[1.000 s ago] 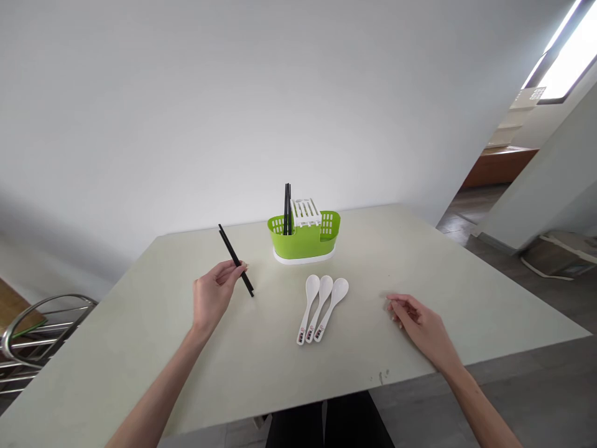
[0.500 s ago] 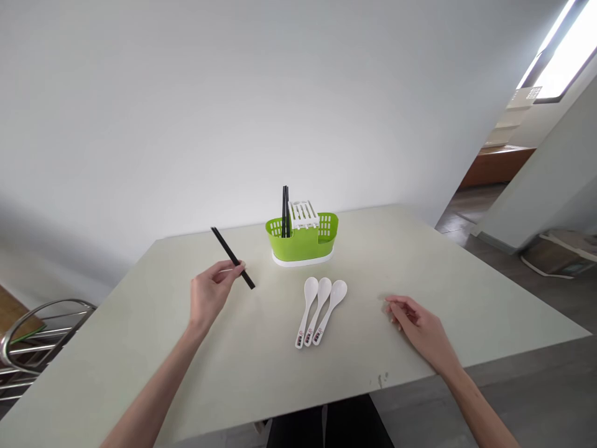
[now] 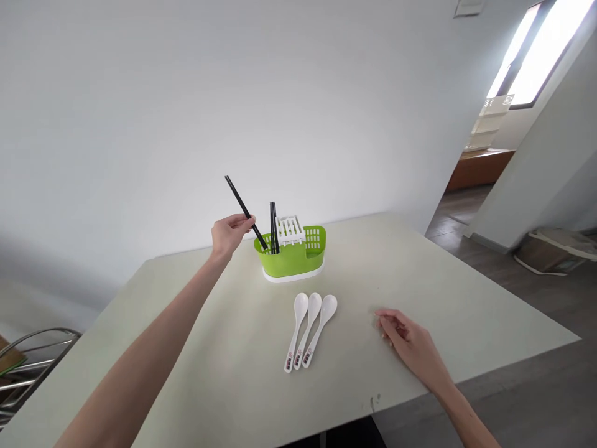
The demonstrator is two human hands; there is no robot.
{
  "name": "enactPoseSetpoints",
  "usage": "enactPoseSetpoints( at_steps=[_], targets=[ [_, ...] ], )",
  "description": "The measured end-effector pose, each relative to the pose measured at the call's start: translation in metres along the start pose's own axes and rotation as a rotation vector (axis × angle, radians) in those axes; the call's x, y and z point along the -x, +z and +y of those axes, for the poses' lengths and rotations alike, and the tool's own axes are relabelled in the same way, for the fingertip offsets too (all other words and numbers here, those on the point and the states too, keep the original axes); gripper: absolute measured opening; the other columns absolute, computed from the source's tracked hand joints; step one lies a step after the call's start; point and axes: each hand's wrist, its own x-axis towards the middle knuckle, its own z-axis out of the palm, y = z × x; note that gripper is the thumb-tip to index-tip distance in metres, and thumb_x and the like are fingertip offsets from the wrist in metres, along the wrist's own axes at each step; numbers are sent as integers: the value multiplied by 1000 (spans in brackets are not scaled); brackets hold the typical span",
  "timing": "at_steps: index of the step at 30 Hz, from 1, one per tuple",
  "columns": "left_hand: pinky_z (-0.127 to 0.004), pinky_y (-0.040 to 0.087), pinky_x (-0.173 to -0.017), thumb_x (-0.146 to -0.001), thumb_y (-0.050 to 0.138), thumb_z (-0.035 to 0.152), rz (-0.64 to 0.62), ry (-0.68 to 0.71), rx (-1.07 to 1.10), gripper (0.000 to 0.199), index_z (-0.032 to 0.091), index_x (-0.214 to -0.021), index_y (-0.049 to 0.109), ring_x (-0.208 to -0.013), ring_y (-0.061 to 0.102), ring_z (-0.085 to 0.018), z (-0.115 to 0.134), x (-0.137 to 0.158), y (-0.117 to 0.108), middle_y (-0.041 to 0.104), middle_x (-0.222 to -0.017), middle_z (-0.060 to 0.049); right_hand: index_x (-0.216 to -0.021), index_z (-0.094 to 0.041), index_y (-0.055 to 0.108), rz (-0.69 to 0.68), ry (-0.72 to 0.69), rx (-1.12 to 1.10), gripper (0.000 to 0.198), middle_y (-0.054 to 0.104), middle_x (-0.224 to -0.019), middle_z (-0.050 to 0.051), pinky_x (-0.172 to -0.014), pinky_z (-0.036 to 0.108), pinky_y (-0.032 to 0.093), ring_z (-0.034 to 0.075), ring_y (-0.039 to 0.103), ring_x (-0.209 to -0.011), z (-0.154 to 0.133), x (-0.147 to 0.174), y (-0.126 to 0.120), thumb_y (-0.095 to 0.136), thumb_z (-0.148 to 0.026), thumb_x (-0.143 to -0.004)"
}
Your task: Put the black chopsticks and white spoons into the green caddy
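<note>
Head view shows the left hand (image 3: pixel 229 231) pinching a black chopstick (image 3: pixel 245 212) whose tip should drop steeply into the green holder (image 3: pixel 290 256) beside the standing chopsticks (image 3: pixel 273 228), while the right hand (image 3: pixel 407 346) rests loosely curled, empty, on the table (image 3: pixel 466 298).

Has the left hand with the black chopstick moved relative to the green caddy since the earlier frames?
Yes. The left hand has carried the black chopstick up and right to the green caddy, its lower tip now at the caddy's left rim.

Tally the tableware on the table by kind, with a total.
Spoons: 3
Chopstick in the left hand: 1
Chopsticks standing in the caddy: a black bunch, 2 at least, exact count unclear
Caddy: 1
Total: 7 at least
</note>
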Motion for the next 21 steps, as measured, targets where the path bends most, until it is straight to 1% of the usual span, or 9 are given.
enactPoseSetpoints(
  at_steps=[3,6,8,11,13,16,21],
  targets=[
    [-40,59,-96,-70,89,49,-37,-19,-209,41,19,-97,81,-103,77,-30,-18,-11,11,84,-96,-8,-115,-26,71,-11,-1,-15,48,79,-95,7,-70,32,57,22,72,-76,-1,-1,0,51,-67,-98],
    [-42,56,-95,-69,88,53,-87,-24,-384,48,22,-104,77,-104,76,-31,-34,-16,18,84,-97,-7,-117,-26,71,-30,-7,-36,49,78,-94,8,-67,32,56,22,72,-76,0,-2,0,50,-67,-99],
    [-45,52,-99,-70,88,55,-120,-20,-472,52,23,-108,73,-104,76,-32,-43,-18,21,84,-97,-6,-118,-26,71,-39,-9,-41,50,78,-93,8,-66,31,56,22,71,-75,0,-2,0,50,-68,-99],
    [-50,43,-108,-71,87,57,-145,0,-571,51,24,-106,70,-105,75,-32,-51,-21,25,85,-96,-5,-117,-26,71,-33,-12,-33,51,77,-92,8,-65,31,55,22,71,-74,1,-3,0,50,-68,-99],
    [-51,39,-111,-73,86,56,-154,29,-623,48,25,-105,68,-106,75,-33,-53,-22,27,85,-95,-5,-116,-26,71,-24,-18,-26,50,77,-91,8,-64,31,55,22,71,-74,1,-3,0,50,-68,-99],
    [-51,38,-112,-75,86,54,-184,54,-700,46,24,-105,67,-107,75,-33,-50,-24,31,84,-92,-5,-114,-26,72,-7,-25,-15,50,77,-90,8,-64,32,56,22,71,-73,0,-3,0,50,-68,-99],
    [-49,45,-104,-74,88,55,-278,31,-794,54,24,-111,65,-108,74,-35,-41,-26,40,83,-97,-7,-112,-27,73,-12,-12,-15,50,78,-91,9,-65,32,57,23,71,-74,-3,-2,-1,51,-69,-98]
  ],
)
